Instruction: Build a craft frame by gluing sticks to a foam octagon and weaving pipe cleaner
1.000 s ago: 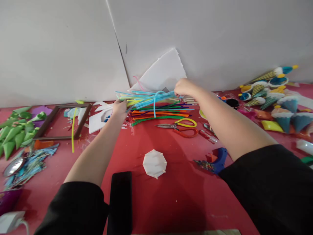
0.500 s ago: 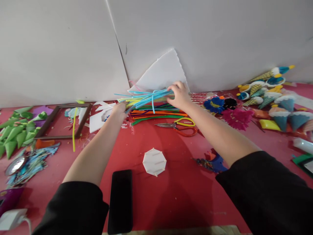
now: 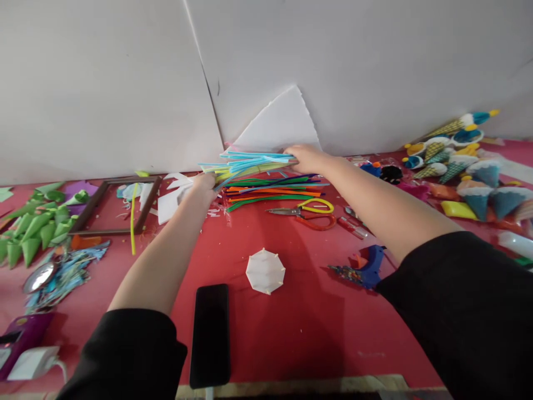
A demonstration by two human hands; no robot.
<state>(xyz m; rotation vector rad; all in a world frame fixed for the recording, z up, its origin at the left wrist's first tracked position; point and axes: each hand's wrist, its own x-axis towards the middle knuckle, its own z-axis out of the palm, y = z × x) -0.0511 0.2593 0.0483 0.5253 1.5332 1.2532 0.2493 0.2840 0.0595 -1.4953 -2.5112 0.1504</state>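
Note:
A bundle of light blue and yellow-green pipe cleaners (image 3: 254,164) lies between my two hands at the back of the red table. My left hand (image 3: 205,186) closes around its left end, and my right hand (image 3: 306,159) grips the right end, fingers partly hidden. Just in front are more pipe cleaners (image 3: 270,193) in green, orange and purple. Scissors (image 3: 300,212) with yellow and red handles rest below these. Nearer to me sits a white octagonal piece (image 3: 265,271) with small pegs along its edge.
A black phone (image 3: 210,336) lies in front, a blue glue gun (image 3: 362,269) at right. Leftward are a brown frame (image 3: 112,230), green cones (image 3: 33,233) and a purple device (image 3: 27,339). Small decorated cones (image 3: 478,183) crowd the far right. White board (image 3: 278,122) leans on the wall.
My right hand has turned and flattened over the bundle's right end. A blue pipe cleaner that hung down in a loop now lies along the bundle. The view has shifted slightly.

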